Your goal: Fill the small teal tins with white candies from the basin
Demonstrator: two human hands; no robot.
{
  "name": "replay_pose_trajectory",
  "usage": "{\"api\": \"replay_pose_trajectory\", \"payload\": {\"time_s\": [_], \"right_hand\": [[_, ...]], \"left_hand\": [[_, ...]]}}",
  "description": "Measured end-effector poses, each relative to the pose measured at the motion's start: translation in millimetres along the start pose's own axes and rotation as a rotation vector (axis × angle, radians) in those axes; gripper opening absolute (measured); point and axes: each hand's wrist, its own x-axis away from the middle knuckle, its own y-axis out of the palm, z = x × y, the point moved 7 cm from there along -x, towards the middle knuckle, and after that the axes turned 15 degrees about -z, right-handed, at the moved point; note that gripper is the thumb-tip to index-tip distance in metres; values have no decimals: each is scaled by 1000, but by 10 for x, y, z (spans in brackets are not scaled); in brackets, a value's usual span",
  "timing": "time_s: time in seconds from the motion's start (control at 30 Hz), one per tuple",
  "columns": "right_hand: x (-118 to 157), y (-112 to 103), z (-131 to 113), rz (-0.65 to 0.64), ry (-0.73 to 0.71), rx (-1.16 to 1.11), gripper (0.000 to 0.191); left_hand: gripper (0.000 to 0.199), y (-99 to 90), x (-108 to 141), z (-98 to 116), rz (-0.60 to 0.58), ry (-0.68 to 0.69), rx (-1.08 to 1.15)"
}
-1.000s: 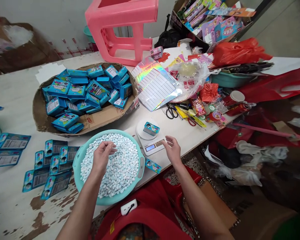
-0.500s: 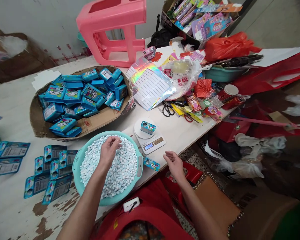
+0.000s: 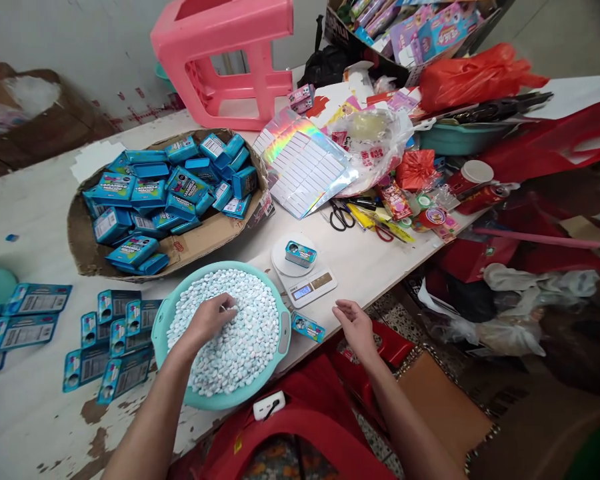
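Observation:
My left hand (image 3: 210, 321) is down over the small white and pale-blue candies (image 3: 245, 357) that fill a turquoise basin (image 3: 215, 402). Its fingers are curled together at the candies' surface, with the fingertips partly hidden. Near the table's front edge hovers my right hand (image 3: 354, 325), loosely bent, fingers apart and nothing in it. A blue candy tin (image 3: 301, 253) stands on the round plate of a white kitchen scale (image 3: 323, 283) with a lit display. Between the basin and my right hand, another blue tin (image 3: 307, 327) lies on the table.
Behind the basin, a cut-down cardboard box (image 3: 200, 250) holds many blue packs. Flat blue cartons (image 3: 125, 373) lie at the left. A pink stool (image 3: 225, 40) rests on its side at the back. Scissors (image 3: 341, 217), shiny sheets (image 3: 305, 167) and bags crowd the right.
My left hand has dropped from above the candies onto their surface, its fingers curling in. My right hand has hardly moved. The view has shifted slightly.

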Motion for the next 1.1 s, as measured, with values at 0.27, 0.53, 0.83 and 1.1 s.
{"api": "replay_pose_trajectory", "payload": {"time_s": [0.27,0.53,0.83,1.1], "right_hand": [[-70,20,0,-14,-2,15,34],[-72,-39,3,7,0,-24,36],[29,-328,264,104,40,-81,38],[29,-332,230,95,51,-91,37]], "left_hand": [[35,-34,62,-164,-1,14,836],[12,69,-774,1182,-114,286,12],[30,328,-1306,1838,-5,375,-719],[24,300,-1343,1854,26,415,-650]]}}
